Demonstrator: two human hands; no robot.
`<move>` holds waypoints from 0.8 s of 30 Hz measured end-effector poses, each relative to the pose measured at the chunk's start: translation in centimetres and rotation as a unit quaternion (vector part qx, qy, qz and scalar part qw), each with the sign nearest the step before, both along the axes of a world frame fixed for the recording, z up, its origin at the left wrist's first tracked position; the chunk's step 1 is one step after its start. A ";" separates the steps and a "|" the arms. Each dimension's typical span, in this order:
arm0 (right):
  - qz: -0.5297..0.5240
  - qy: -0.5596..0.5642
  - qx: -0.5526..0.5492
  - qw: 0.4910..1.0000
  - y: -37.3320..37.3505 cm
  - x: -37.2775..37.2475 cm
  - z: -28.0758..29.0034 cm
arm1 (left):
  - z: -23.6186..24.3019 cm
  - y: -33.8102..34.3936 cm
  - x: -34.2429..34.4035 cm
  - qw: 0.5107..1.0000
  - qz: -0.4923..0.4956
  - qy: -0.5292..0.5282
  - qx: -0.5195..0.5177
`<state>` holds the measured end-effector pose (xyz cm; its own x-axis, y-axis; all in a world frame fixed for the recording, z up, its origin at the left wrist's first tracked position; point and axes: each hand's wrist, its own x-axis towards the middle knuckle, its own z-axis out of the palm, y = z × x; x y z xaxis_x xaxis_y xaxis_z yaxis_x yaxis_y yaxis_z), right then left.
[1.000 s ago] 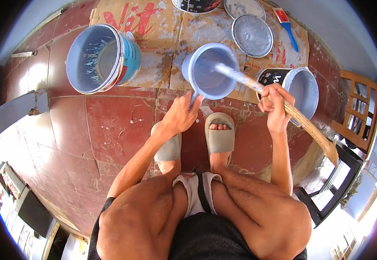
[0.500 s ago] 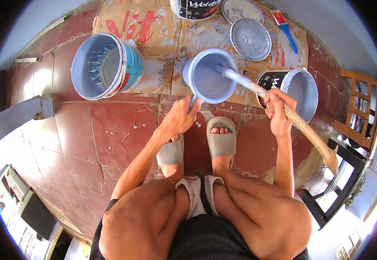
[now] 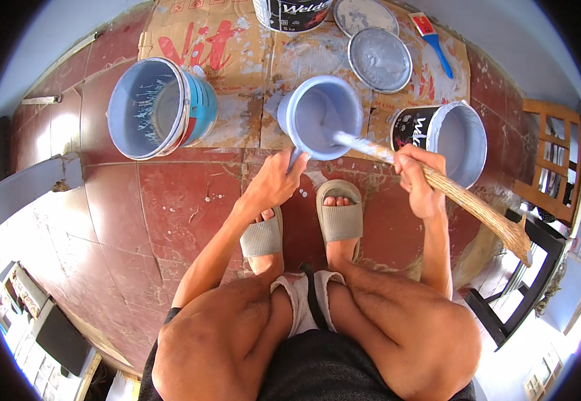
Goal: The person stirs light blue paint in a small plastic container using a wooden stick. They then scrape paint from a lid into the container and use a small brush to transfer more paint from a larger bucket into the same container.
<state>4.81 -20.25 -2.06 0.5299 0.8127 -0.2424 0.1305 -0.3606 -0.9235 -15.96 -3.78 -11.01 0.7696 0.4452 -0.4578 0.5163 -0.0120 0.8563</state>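
My left hand (image 3: 275,182) grips the handle of a pale blue plastic dipper (image 3: 322,115) holding greyish-blue liquid, at the cardboard's front edge. My right hand (image 3: 421,184) is closed around a long wooden stick (image 3: 479,214), whose paint-coated end reaches into the dipper. Just right of the dipper stands an open black paint bucket (image 3: 461,150) with pale blue paint inside. A larger bucket (image 3: 200,113), blue outside and paint-smeared inside, stands to the left.
Paint-splattered cardboard (image 3: 243,70) covers part of the red tiled floor (image 3: 110,207). Behind the dipper are another black bucket (image 3: 289,13), two round lids (image 3: 380,59) and a blue-handled brush (image 3: 437,50). Wooden furniture (image 3: 545,167) and a black frame (image 3: 491,314) stand at right.
The stick's paint-coated end has moved down toward the dipper's near rim, and my right hand has shifted slightly lower. My left hand still holds the handle.
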 end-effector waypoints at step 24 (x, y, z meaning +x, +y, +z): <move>-0.086 0.160 0.070 0.981 2.3 0.4 -0.9 | -0.8 -0.1 -0.1 0.993 -0.049 -0.076 0.080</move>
